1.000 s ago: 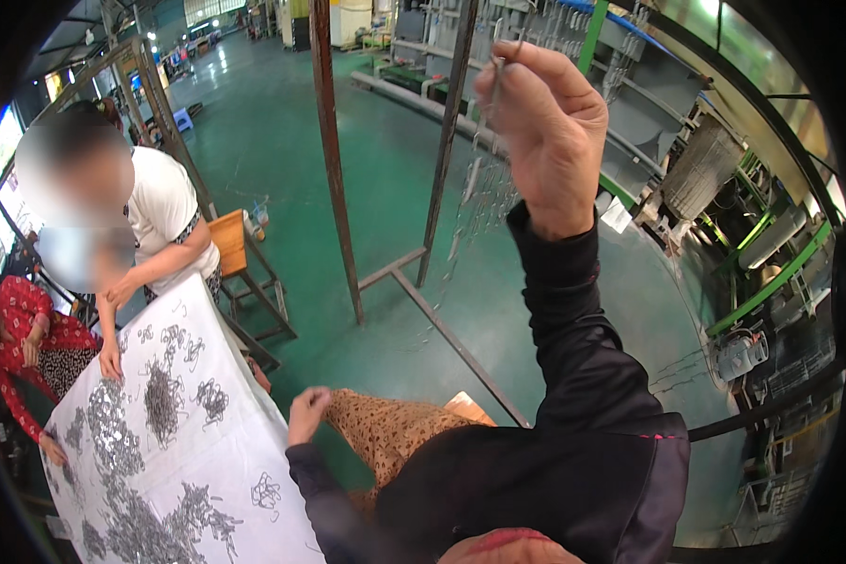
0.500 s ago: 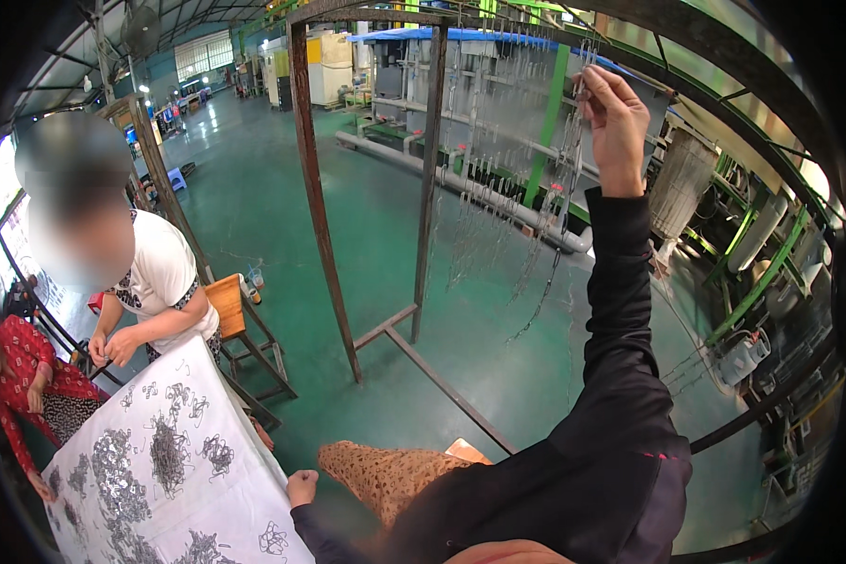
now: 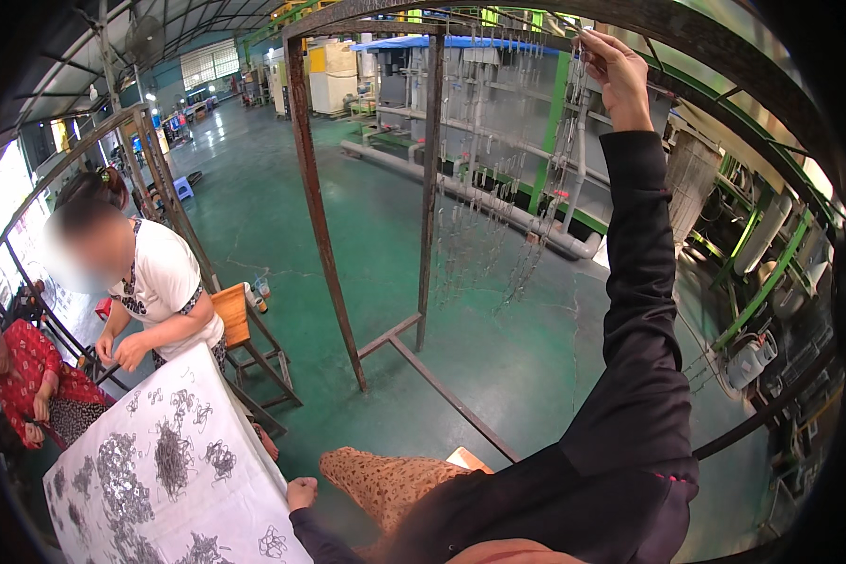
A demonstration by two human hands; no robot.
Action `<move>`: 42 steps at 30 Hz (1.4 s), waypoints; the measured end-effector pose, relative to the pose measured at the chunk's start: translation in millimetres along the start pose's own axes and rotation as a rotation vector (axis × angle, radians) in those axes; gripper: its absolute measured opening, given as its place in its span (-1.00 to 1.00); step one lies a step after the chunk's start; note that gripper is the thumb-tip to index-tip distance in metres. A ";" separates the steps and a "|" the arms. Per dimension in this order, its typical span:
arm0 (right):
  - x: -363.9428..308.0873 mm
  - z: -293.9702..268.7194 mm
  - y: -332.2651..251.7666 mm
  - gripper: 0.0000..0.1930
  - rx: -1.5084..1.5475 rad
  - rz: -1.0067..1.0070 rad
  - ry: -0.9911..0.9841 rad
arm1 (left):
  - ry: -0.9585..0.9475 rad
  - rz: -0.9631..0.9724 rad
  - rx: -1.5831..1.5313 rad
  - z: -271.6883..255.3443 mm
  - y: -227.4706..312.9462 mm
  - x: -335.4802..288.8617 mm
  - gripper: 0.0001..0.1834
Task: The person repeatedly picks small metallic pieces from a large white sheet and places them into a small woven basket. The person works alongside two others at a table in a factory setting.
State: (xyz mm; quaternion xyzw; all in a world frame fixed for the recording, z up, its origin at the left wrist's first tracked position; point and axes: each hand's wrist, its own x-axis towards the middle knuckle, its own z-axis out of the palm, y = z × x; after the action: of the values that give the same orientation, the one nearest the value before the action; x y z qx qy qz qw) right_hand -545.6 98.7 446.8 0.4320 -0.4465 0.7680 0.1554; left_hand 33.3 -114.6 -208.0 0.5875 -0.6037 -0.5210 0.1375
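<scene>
Curled fingers on the left hand [image 3: 302, 493] — I cannot tell whether they hold anything — sit just beside the white-covered table [image 3: 240, 498], while the right hand [image 3: 618, 80], raised high, pinches the top of a thin metal strand [image 3: 571, 117] near the upper part of the rusty metal frame [image 3: 317, 179]. At far left is a person in red [image 3: 33, 385], then a person in a white top [image 3: 164, 287], hands close together. Grey metal pieces [image 3: 171, 461] lie heaped on the table. Further right come a wooden stool [image 3: 232, 318], the frame's posts — and more hanging strands [image 3: 479, 221].
</scene>
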 end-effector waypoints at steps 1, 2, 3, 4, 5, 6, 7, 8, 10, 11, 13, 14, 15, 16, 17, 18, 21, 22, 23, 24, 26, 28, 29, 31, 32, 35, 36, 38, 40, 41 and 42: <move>5.3 0.5 3.6 -0.83 -0.014 0.003 0.002 | 0.003 -0.003 -0.028 0.5 1.1 -0.6 -0.84; 10.3 0.3 7.5 -0.83 -0.021 -0.003 -0.016 | 0.004 -0.001 -0.017 0.9 1.8 -1.1 -0.84; 14.7 -0.6 11.7 -0.84 -0.048 0.007 0.001 | 0.006 -0.003 -0.016 0.6 2.2 -0.6 -0.84; 18.8 -2.3 15.7 -0.85 -0.068 0.009 -0.002 | 0.008 -0.005 -0.014 0.2 2.2 0.3 -0.84; 22.3 -3.8 19.8 -0.86 -0.074 -0.016 -0.045 | -0.004 0.002 -0.019 -0.7 1.5 1.6 -0.83; 25.9 -3.9 23.8 -0.87 -0.113 -0.012 0.013 | -0.018 0.006 -0.023 -2.1 1.1 4.2 -0.83; 28.6 -3.7 27.0 -0.87 -0.139 -0.026 0.029 | -0.062 -0.009 -0.045 -2.6 -1.1 5.2 -0.82; 27.4 -3.6 31.9 -0.88 -0.166 -0.025 0.044 | -0.114 0.102 0.058 -6.1 -2.1 8.4 -0.81; 21.9 -4.0 35.2 -0.90 -0.181 -0.038 0.007 | -0.159 0.174 0.124 -7.5 -7.1 10.0 -0.80; 19.7 -4.3 33.0 -0.92 -0.240 -0.039 0.057 | -0.119 0.164 0.108 -7.3 -9.2 10.6 -0.79; 12.5 0.7 32.1 -0.92 -0.264 -0.007 0.063 | -0.044 0.033 -0.002 -2.0 -13.1 9.2 -0.81; 8.1 3.1 31.8 -0.90 -0.208 -0.003 0.034 | -0.003 0.020 0.011 -0.2 -13.5 8.9 -0.82; 4.1 5.6 30.7 -0.89 -0.151 -0.002 0.006 | 0.011 0.007 0.006 1.9 -13.6 8.2 -0.82; 1.4 6.9 29.9 -0.87 -0.160 -0.022 0.014 | 0.020 0.016 -0.024 3.0 -12.1 7.2 -0.82; -1.3 8.4 29.3 -0.85 -0.166 -0.044 0.021 | 0.011 -0.001 0.002 2.9 -10.0 5.7 -0.82; -6.0 6.1 28.8 -0.84 -0.194 -0.085 0.041 | -0.003 0.001 0.003 1.7 -7.0 2.8 -0.83; -27.2 -4.9 26.7 -0.79 -0.071 -0.259 0.037 | -0.023 0.045 -0.005 -1.2 13.3 -9.3 -0.82; -41.6 -7.4 29.4 -0.78 -0.003 -0.305 0.059 | -0.050 0.088 -0.046 -1.6 24.3 -15.5 -0.82; -62.4 -9.7 32.5 -0.78 0.055 -0.359 0.084 | -0.074 0.039 -0.075 -2.6 37.2 -24.0 -0.81; -93.7 -3.3 44.7 -0.72 0.101 -0.356 0.027 | -0.135 0.099 -0.304 0.2 52.3 -34.2 -0.80; -166.1 23.8 46.4 -0.60 0.376 -0.167 -0.043 | 0.040 0.538 -0.113 10.0 81.2 -65.8 -0.75; -245.3 82.2 61.6 -0.70 -0.108 -0.373 -0.059 | 0.009 0.527 -0.198 27.3 115.0 -108.2 -0.75; -281.2 116.3 69.7 -0.72 0.199 -0.253 -0.084 | 0.234 0.647 -0.140 35.3 128.8 -137.7 -0.72; -346.5 178.1 83.8 -0.65 0.378 0.072 -0.237 | 0.254 0.504 -0.078 31.2 153.8 -176.8 -0.63; -372.7 203.7 88.3 -0.64 0.473 0.212 -0.262 | 0.310 0.364 -0.062 23.3 155.9 -194.5 -0.59; -418.9 250.9 89.9 -0.67 0.702 0.497 -0.359 | 0.728 0.307 -0.152 -9.1 118.8 -245.7 -0.50; -422.8 259.5 90.7 -0.67 0.732 0.506 -0.396 | 0.914 0.166 -0.040 -19.6 99.0 -260.6 -0.50; -419.1 269.2 91.1 -0.67 0.679 0.437 -0.434 | 1.128 -0.100 0.068 -46.1 43.8 -300.2 -0.50; -407.1 270.8 95.8 -0.68 0.630 0.341 -0.469 | 1.325 -0.331 0.057 -63.1 -10.9 -345.5 -0.60; -401.0 270.2 99.8 -0.70 0.612 0.261 -0.486 | 1.427 -0.412 0.166 -69.8 -34.4 -367.4 -0.66; -396.1 266.5 103.3 -0.70 0.607 0.307 -0.472 | 1.424 -0.581 0.270 -77.4 -58.2 -386.2 -0.72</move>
State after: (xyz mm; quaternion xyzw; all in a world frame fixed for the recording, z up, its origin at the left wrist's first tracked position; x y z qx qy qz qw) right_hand -241.1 -118.7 132.8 0.5507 -0.2824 0.7591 -0.2021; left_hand 231.4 192.1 -49.2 0.9267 -0.2500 0.0445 0.2772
